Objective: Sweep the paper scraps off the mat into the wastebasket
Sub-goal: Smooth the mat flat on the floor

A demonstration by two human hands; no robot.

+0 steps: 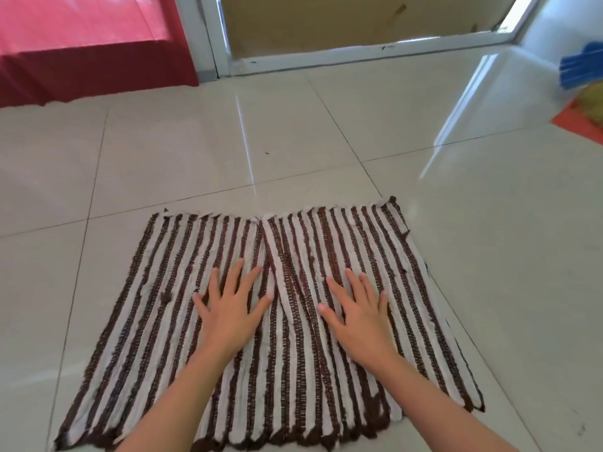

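A brown-and-white striped woven mat (169, 288) lies flat on the tiled floor in the lower middle of the head view. My left hand (228, 305) presses flat on its middle, fingers spread and straight. My right hand (359, 308) lies flat on the mat just to the right of it, fingers also spread. Both hands hold nothing. No paper scraps show on the mat, and no wastebasket is in view.
Glossy cream floor tiles (489, 256) surround the mat. A red cloth-covered piece of furniture (81, 50) stands at the back left. A doorway with a white frame (359, 57) is behind. A blue-headed broom (584, 70) and an orange object (577, 120) sit at the right edge.
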